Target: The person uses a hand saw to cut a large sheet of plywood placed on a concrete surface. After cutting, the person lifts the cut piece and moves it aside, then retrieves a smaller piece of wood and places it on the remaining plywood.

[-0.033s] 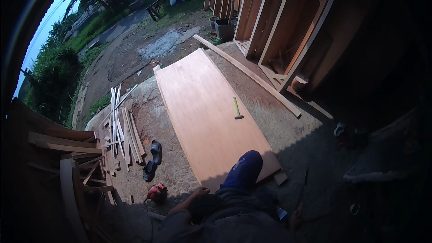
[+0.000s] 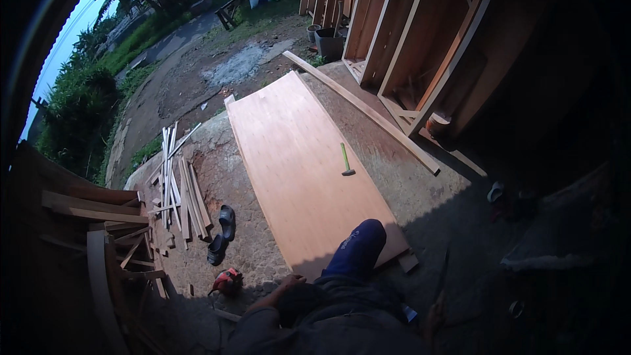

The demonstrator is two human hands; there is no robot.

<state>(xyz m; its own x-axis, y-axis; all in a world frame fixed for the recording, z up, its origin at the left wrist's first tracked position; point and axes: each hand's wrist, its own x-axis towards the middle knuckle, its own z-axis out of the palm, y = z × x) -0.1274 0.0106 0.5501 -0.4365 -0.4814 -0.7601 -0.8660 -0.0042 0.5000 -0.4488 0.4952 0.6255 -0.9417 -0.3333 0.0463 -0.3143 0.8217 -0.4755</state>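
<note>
Hardly anything has shifted since the earlier frame. A handle rises from the dark bucket; the smaller bucket's contents are unclear. Beside the flat wooden panel's near end rests the left hand; the shadowed right hand sits by a dark blade-like tool. I cannot tell either hand's finger state.

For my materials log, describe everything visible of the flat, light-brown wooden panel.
The flat, light-brown wooden panel looks like plywood, faintly grained. It lies over grey concrete ground, mostly sunlit, its near end shaded. Pale wood ends jut out at two corners. A green-handled, dark-headed hammer rests on it toward the right edge; a blue-trousered knee hides part of its near end. Whether the left hand touches it is unclear.
</note>
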